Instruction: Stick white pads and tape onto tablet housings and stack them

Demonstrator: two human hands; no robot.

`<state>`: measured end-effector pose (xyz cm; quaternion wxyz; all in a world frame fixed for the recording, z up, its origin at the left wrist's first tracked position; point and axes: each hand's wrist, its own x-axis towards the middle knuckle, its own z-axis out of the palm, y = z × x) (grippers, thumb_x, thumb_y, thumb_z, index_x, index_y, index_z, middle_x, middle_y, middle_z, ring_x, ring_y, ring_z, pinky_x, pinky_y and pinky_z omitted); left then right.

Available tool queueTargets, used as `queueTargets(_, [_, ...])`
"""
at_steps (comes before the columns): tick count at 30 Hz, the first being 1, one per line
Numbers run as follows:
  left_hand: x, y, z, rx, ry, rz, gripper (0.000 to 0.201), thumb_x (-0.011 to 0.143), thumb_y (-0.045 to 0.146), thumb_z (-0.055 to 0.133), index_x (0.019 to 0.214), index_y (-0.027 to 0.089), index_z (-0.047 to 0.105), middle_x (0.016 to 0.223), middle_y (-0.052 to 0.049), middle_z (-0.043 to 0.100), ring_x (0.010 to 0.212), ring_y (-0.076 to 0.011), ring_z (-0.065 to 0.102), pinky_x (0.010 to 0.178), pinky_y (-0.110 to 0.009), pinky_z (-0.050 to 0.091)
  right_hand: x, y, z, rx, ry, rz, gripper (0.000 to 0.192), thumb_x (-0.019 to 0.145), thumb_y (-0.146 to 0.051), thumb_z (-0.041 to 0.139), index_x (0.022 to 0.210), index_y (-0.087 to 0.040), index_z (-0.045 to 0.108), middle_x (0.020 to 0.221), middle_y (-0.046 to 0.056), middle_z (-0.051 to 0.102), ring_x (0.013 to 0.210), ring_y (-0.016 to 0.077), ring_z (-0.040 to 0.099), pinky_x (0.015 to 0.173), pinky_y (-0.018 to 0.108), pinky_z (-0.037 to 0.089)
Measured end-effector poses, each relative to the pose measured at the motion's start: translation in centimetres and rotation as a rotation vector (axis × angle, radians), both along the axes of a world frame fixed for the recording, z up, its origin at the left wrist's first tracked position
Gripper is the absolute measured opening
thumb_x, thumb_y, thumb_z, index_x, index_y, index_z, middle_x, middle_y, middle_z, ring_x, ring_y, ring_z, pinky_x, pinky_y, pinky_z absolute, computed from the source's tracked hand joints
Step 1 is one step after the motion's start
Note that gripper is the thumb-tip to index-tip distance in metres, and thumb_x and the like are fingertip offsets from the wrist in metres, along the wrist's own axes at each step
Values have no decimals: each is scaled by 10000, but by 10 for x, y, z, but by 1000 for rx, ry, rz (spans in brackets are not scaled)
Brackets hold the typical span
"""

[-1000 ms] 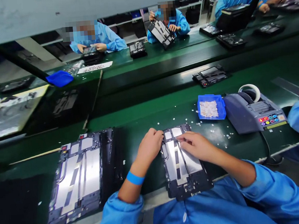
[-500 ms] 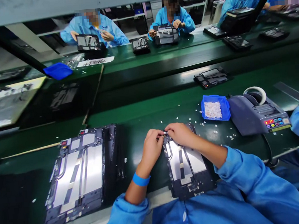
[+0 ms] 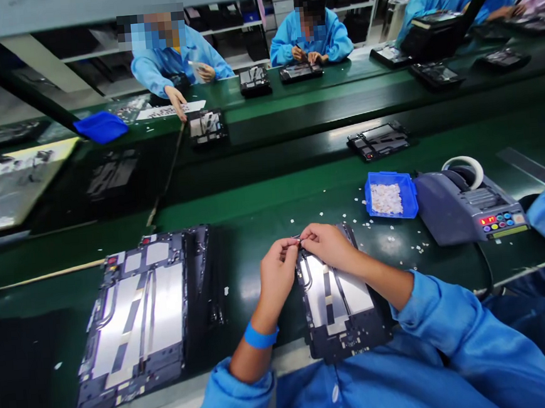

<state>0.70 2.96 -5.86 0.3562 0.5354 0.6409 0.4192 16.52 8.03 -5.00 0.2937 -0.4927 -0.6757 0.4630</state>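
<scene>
From your head camera, you are bending both forearms inward over the green bench (image 3: 263, 211), so your hands are meeting at the far end of the dark frame (image 3: 339, 302) lying flat in front of you. Your left hand (image 3: 278, 273) is curling with the thumb and forefinger pinched together, the wrist wearing a blue band (image 3: 260, 337). Your right hand (image 3: 327, 245) is arching from the other side, its fingertips pressing toward the left ones. Both hands are pinching a tiny piece at the frame's top edge; it is too small to tell what it is. The fingertips of the two hands are touching or almost touching.

The frame is sitting just beneath your hands, its long side running toward your body and its near end reaching the bench edge. Your right forearm is crossing above its right side, while the shiny silver middle is showing between your arms.

To your left, well apart from the hands, a larger stack of frames (image 3: 140, 318) is lying on the bench. To your right, a small blue tray (image 3: 408, 187) holding white bits is standing just beside a grey tape machine (image 3: 471, 210). White scraps are lying scattered around the tray. Across the belt, other people in blue coats are working at their own frames.
</scene>
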Motion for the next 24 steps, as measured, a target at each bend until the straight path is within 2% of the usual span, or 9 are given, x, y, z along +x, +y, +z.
queueTargets(3, [1, -4, 4, -44, 4, -10, 260, 878, 329, 658, 1087, 199, 744, 1020, -66, 791, 890, -207, 719, 819, -332, 555, 0, -4, 1, 72, -43, 13, 102, 889, -142, 654, 932, -208, 718, 881, 10, 773, 825, 169, 713, 758, 264, 513])
queueTargets(7, [2, 0, 5, -78, -109, 36, 204, 849, 341, 660, 922, 185, 768, 924, -67, 799, 849, -212, 729, 792, -324, 559, 1, -15, 1, 246, -199, -28, 70, 918, -156, 665, 948, -203, 708, 889, 31, 762, 855, 187, 703, 790, 278, 498])
queueTargets(11, [3, 1, 1, -68, -194, 74, 215, 802, 367, 708, 895, 184, 772, 870, -60, 798, 804, -213, 725, 756, -319, 560, 1, -26, 4, 376, -356, -4, 114, 973, -179, 613, 936, -197, 720, 924, 64, 764, 896, 208, 702, 821, 293, 490])
queueTargets(14, [4, -5, 0, -60, -182, 82, 195, 786, 358, 727, 872, 192, 782, 861, -56, 799, 801, -218, 730, 745, -321, 563, -1, -28, 6, 332, -370, 5, 150, 982, -166, 601, 1011, -197, 744, 995, 73, 788, 948, 217, 722, 852, 299, 502])
queueTargets(18, [4, -12, -3, -24, -127, 95, 153, 804, 331, 722, 859, 206, 790, 856, -48, 795, 793, -213, 725, 736, -318, 555, -2, -25, 6, 261, -266, 9, 193, 964, -145, 619, 1069, -219, 763, 1084, 54, 800, 1018, 209, 736, 901, 298, 512])
queueTargets(24, [7, -14, -3, 184, 20, 46, 132, 856, 233, 646, 838, 230, 777, 891, -37, 774, 856, -196, 699, 760, -304, 528, -6, -22, 6, 168, -206, -71, 139, 891, -124, 651, 945, -204, 751, 932, 37, 798, 883, 195, 744, 786, 269, 500])
